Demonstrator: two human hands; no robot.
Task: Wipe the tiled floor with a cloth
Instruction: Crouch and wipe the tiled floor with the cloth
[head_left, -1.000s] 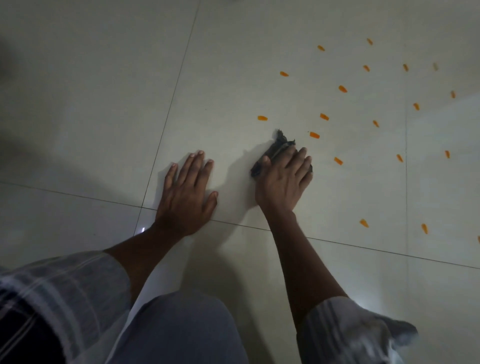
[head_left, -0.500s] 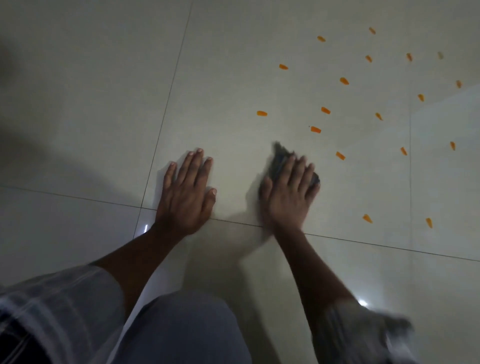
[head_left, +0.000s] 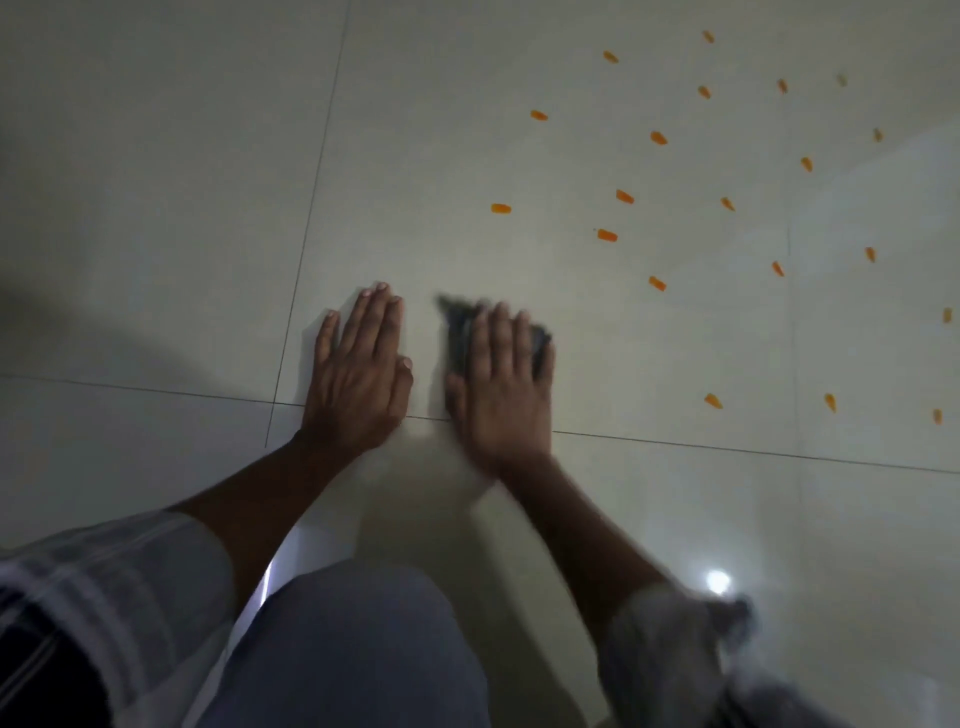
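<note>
A dark crumpled cloth (head_left: 458, 332) lies on the pale tiled floor (head_left: 649, 343), mostly hidden under my right hand (head_left: 504, 384). That hand presses it down with straight fingers and is motion-blurred. My left hand (head_left: 361, 371) rests flat on the same tile, palm down, fingers straight, just left of the cloth. Both hands lie just beyond a grout line (head_left: 727, 449) that crosses the floor.
Several small orange marks (head_left: 607, 235) dot the tiles ahead and to the right of the cloth. Another grout line (head_left: 311, 208) runs away from me on the left. My knee in grey trousers (head_left: 343, 649) fills the bottom middle. A bright light reflection (head_left: 718, 581) shows at lower right.
My right hand has slid the cloth left and towards me, ending close beside my left hand. The left hand has stayed planted. The camera has tipped slightly.
</note>
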